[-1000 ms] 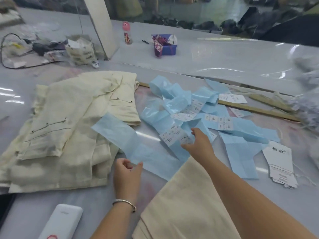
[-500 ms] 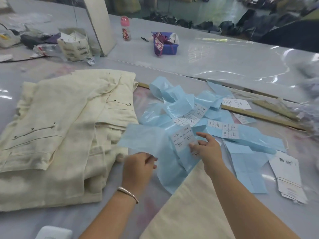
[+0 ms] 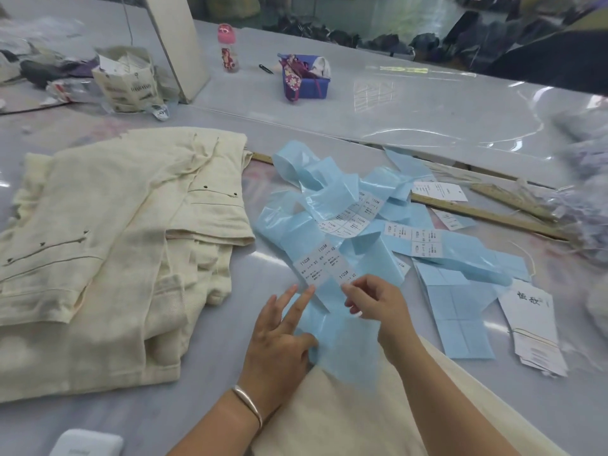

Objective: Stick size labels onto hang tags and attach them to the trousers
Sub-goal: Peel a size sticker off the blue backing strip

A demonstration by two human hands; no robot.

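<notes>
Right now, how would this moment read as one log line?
step: peeling label | left hand: pressing blue backing | right hand: pinching label | tags: untouched

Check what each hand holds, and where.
Right hand pinches a white size label at its near corner. Left hand holds nothing; fingers press the blue backing strip.

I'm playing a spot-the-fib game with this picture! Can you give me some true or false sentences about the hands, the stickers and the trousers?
1. The right hand pinches the edge of a white size label on the blue backing strip. True.
2. The left hand is curled in a tight fist. False: its fingers are stretched out, pressing the blue backing strip.
3. The folded cream trousers lie to the left of the hands. True.
4. The trousers are dark blue. False: they are cream.
5. The white hang tags are stacked at the right side of the table. True.
</notes>
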